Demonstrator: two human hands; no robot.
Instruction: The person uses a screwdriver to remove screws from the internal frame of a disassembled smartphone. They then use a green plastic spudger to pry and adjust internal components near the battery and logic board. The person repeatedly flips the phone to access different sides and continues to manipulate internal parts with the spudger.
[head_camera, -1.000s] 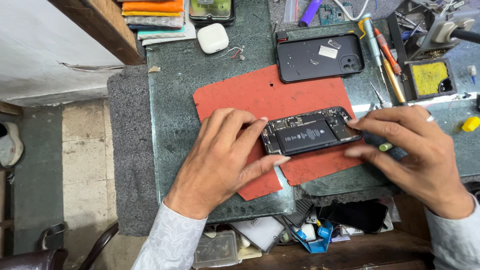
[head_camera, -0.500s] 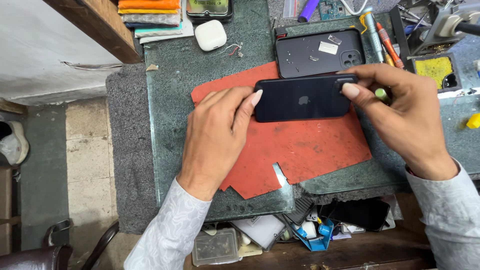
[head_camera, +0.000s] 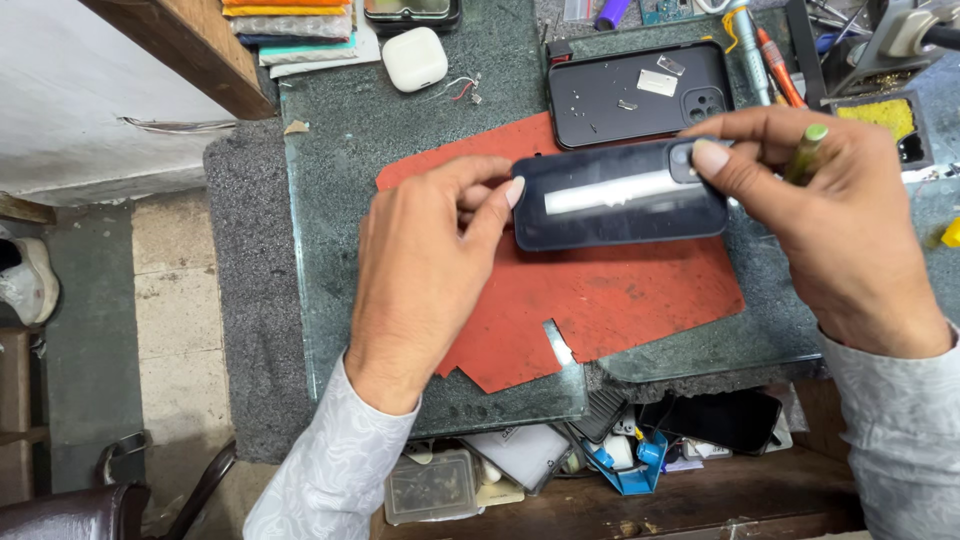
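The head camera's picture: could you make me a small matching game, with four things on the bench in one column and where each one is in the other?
Things:
1. dark phone
2. red mat
3. white earbud case
4. black phone case

Places:
A. lying flat on the green stone slab, under the hands
B. held between the left hand and the right hand, above the mat
C. lying open side up beyond the mat, with tiny parts in it
D. at the far edge of the slab, next to short loose wires

Pairs: 1-B, 2-A, 3-D, 4-C
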